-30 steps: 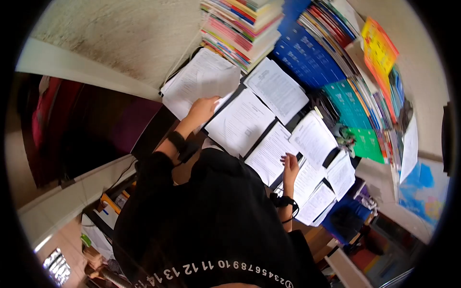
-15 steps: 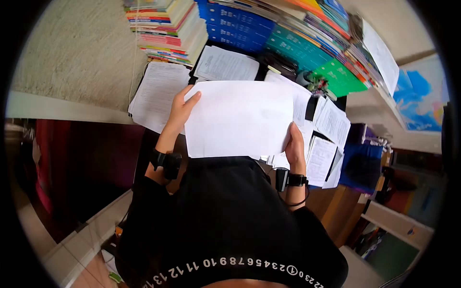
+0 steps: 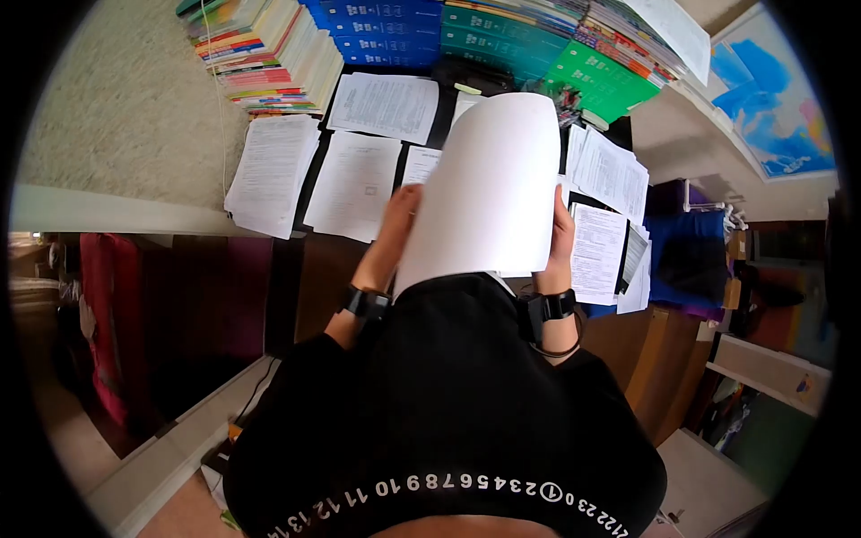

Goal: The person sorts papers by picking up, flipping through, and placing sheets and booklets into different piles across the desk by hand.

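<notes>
A white sheet of paper [image 3: 489,188], perhaps more than one layer, bends into a curve in front of my chest. Its outer face looks blank. My left hand [image 3: 399,220] is at its left edge, with the fingertips partly behind the paper. On the opposite edge my right hand [image 3: 561,235] grips it, thumb up along the side and the other fingers hidden. Beyond the left hand, a printed sheet [image 3: 354,184] lies flat on the dark desk. To the right of the right hand rests another printed page [image 3: 599,251].
Stacked books [image 3: 278,63] rise at the back left. Blue binders [image 3: 381,31] and green binders [image 3: 592,81] line the back. More paper piles lie at the desk's left [image 3: 272,175] and right [image 3: 614,170]. A blue chair [image 3: 686,260] stands at the right.
The paper was held wide and fairly flat; now it is curved and narrower. My left hand has moved right and down, closer to the right hand. Printed sheets behind it have come into view.
</notes>
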Motion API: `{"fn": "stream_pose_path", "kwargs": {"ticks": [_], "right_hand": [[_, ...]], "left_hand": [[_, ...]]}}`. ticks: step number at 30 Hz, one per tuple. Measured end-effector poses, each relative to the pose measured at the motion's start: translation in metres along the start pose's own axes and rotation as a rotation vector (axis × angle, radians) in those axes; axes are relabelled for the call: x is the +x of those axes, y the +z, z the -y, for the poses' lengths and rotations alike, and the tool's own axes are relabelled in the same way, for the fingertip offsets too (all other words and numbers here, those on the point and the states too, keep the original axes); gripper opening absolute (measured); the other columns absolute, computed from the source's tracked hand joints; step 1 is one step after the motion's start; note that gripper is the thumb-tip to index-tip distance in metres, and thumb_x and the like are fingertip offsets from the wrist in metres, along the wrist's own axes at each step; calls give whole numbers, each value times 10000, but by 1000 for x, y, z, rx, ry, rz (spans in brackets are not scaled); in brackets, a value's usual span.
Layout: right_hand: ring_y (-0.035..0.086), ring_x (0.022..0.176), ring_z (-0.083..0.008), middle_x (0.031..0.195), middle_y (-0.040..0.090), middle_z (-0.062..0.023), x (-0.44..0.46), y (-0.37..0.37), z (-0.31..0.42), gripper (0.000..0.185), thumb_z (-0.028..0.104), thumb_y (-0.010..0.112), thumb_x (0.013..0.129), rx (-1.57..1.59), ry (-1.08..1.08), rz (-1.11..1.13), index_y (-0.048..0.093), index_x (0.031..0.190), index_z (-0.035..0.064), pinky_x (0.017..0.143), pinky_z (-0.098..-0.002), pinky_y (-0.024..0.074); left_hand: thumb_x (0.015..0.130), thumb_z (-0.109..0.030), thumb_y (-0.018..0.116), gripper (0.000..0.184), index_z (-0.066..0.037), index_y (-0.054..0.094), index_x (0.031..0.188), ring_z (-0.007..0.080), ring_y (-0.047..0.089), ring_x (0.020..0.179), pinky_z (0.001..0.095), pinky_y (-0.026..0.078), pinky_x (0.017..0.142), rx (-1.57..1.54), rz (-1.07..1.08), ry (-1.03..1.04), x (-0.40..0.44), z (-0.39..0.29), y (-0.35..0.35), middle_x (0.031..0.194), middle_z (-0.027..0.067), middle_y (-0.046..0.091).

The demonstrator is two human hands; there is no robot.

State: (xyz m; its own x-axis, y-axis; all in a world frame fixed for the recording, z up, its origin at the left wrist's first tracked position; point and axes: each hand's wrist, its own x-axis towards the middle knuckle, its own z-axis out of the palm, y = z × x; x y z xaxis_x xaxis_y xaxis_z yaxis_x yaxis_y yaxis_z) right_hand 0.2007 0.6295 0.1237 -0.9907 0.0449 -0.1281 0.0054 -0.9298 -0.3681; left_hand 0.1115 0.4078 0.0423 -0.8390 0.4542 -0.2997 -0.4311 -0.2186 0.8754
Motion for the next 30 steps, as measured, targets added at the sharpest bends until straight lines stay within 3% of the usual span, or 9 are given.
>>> {"fn": "stream_pose_path", "kwargs": {"ticks": [3, 6, 8, 10, 16, 23, 25, 28, 30], "right_hand": [[652, 836, -199, 1012, 641, -119, -2, 29, 4, 402, 303, 409, 965, -34, -25, -171, 535, 1153, -30, 715, -301, 548], [643, 869, -211, 1042, 630, -121, -6, 9, 5, 400, 299, 422, 959, -66, -36, -20, 525, 1167, -27, 729, -332, 543], [593, 1002, -226, 1123, 592, -123, -15, 2, 6, 386, 272, 444, 951, -824, -171, -161, 470, 1236, 12, 859, -337, 494], [571, 1033, -221, 1142, 580, -120, -11, -8, 6, 387, 274, 444, 952, -158, -46, -184, 471, 1236, 14, 891, -337, 470], [622, 920, -177, 1084, 606, -118, -36, -24, 34, 378, 280, 434, 956, -244, -133, -271, 518, 1163, -24, 761, -284, 532], [598, 932, -156, 1039, 619, -86, -38, -68, 30, 305, 175, 482, 935, -1507, -508, -120, 525, 1156, -31, 801, -285, 491], [564, 940, -126, 960, 635, -28, -19, -29, 27, 257, 229, 519, 927, -258, -111, -204, 581, 1074, 29, 833, -289, 437], [561, 923, -117, 979, 619, -33, -11, -73, 29, 296, 290, 485, 943, -573, -92, -107, 574, 1062, 35, 789, -250, 434], [568, 926, -121, 986, 622, -39, -11, -78, 29, 304, 297, 477, 946, -610, -133, -116, 573, 1064, 35, 781, -263, 447]], "left_hand": [[956, -306, 437, 418, 26, 458, 1210, 174, 524, 1034, 265, 436, 882, -291, 278, -141, -56, 18, 27, 1116, 125, 555], [950, -323, 438, 434, 32, 454, 1199, 176, 516, 995, 262, 436, 856, -563, 545, -326, -64, 29, 53, 1089, 133, 545], [946, -335, 438, 445, 36, 451, 1192, 177, 510, 970, 260, 437, 839, -711, 654, -437, -52, 38, 68, 1072, 139, 539], [942, -346, 439, 456, 40, 448, 1184, 178, 505, 944, 258, 437, 822, -813, 715, -502, -45, 42, 78, 1054, 144, 533], [931, -381, 440, 491, 52, 439, 1163, 182, 488, 868, 251, 439, 770, -959, 770, -586, -37, 46, 88, 1002, 160, 514], [918, -422, 442, 535, 65, 428, 1138, 186, 468, 778, 244, 440, 710, -1021, 797, -602, -28, 62, 97, 941, 179, 492], [902, -481, 421, 610, 82, 414, 1135, 197, 440, 740, 257, 416, 669, -993, 771, -617, -23, 76, 90, 911, 189, 473], [878, -579, 389, 739, 106, 393, 1159, 216, 422, 718, 286, 372, 636, -1075, 713, -588, -21, 83, 88, 929, 221, 468], [910, -492, 373, 603, 85, 415, 1082, 210, 414, 713, 268, 369, 591, -994, 605, -543, -34, 41, 99, 861, 186, 449]]}}
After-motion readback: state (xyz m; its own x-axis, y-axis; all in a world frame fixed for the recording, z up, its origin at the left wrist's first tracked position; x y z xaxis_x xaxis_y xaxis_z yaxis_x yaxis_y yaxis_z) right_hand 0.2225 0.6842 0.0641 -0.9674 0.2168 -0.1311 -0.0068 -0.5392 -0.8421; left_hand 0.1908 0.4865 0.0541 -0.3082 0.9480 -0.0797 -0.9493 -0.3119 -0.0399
